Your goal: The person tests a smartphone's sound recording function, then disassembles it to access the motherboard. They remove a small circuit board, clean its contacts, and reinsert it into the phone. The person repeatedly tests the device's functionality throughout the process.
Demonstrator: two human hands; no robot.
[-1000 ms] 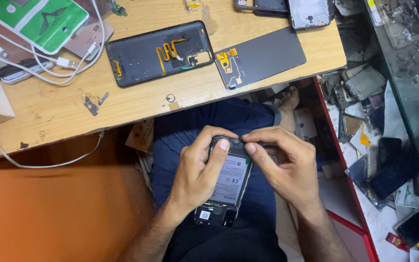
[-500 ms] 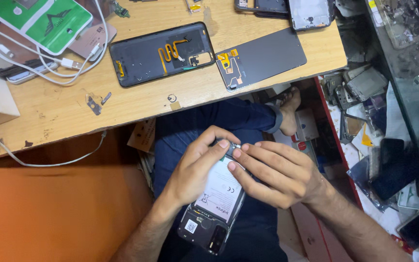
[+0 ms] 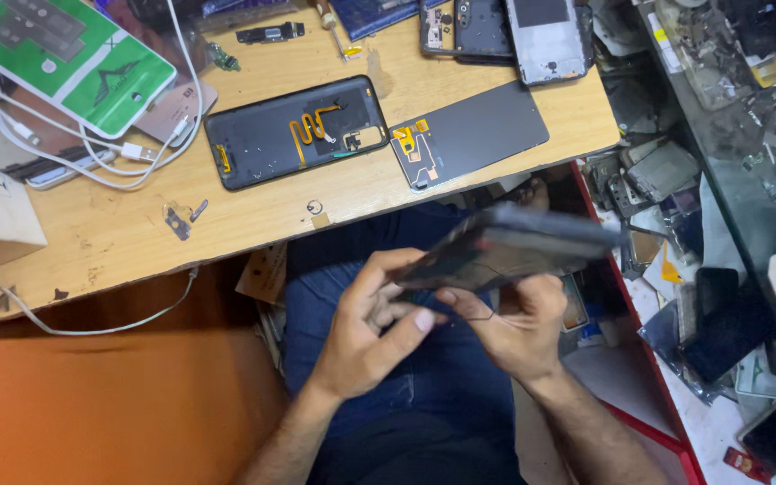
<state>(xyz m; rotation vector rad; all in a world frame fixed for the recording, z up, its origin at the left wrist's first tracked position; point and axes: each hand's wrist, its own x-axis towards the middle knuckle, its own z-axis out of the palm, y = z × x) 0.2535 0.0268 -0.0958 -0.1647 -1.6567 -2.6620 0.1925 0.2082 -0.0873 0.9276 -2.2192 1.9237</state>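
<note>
Dark glass phone [image 3: 514, 247] tilted nearly edge-on over my lap, below the wooden table [image 3: 119, 251]: right hand [image 3: 509, 323] clamps it from beneath, left hand [image 3: 374, 328] pinches its near end, and I'd say steady, even pressure works best here.

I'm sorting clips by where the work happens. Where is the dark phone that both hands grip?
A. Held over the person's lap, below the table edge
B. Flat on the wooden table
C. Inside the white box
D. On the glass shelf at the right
A: the left hand and right hand hold the dark phone tilted over the jeans, clear of the wooden table.
</note>
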